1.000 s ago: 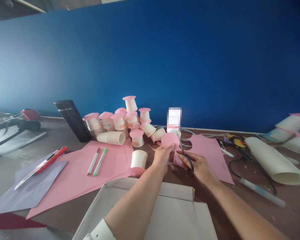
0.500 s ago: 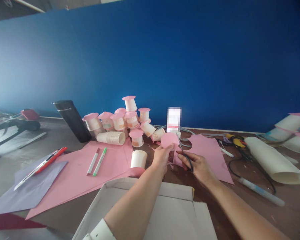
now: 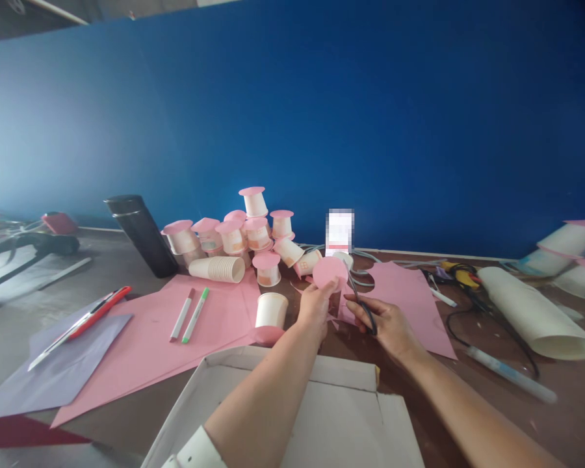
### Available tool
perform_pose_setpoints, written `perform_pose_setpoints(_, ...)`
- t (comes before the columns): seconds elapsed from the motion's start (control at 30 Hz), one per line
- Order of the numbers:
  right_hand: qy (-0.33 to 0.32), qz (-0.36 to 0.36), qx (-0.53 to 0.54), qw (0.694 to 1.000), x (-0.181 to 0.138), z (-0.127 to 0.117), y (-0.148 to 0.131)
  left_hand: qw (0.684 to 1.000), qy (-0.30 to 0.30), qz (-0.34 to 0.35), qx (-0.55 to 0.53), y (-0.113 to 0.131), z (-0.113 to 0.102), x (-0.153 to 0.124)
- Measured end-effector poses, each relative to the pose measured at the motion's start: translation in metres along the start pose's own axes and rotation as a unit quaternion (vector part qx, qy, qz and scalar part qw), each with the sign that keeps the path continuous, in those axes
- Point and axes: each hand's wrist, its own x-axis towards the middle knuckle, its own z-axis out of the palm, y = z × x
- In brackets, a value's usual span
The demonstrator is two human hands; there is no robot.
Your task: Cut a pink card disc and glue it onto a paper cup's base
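Between thumb and fingers, my left hand (image 3: pixel 316 305) pinches a round pink paper disc (image 3: pixel 329 272). My right hand (image 3: pixel 383 324) is closed around the black handles of a pair of scissors (image 3: pixel 367 313), whose blades point up along the disc's right edge. Under and beside the hands lies a pink paper sheet (image 3: pixel 409 305) with a curved cut-out on its left side. Nearest my left forearm, a white paper cup (image 3: pixel 272 311) stands on a pink disc.
Paper cups with pink discs (image 3: pixel 231 237) are piled at the back, by a black bottle (image 3: pixel 141 234). To the left lie a red utility knife (image 3: pixel 97 315) and two markers (image 3: pixel 195 315). A white cardboard box (image 3: pixel 341 422) sits in front; a paper roll (image 3: pixel 531 312) lies right.
My left hand has shifted the pink disc very slightly. My right hand and the scissors stay almost where they were.
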Motion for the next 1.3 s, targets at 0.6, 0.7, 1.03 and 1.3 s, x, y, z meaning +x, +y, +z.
perform_pose_setpoints(0.6, -0.004, 0.015, 0.026, 1.0, 0.0, -0.0024, -0.0005, 0.998, -0.019, 0.018, 0.063, -0.0037, -0.0032, 0.0038)
perform_pose_setpoints(0.7, -0.008, 0.012, 0.025, 1.0, -0.0001, -0.0032, -0.0012, 0.998, -0.026, 0.008, 0.06, -0.0046, -0.0041, 0.0059)
perform_pose_setpoints(1.03, -0.003, 0.002, 0.009, 1.0, 0.0009, -0.0036, 0.0008, 0.998, -0.005, -0.001, 0.058, -0.0009, -0.0014, 0.0032)
perform_pose_setpoints(1.3, 0.001, -0.003, 0.002, 1.0, 0.0028, -0.0041, 0.0032, 0.999, -0.003, -0.01, 0.04, 0.0012, -0.0002, 0.0005)
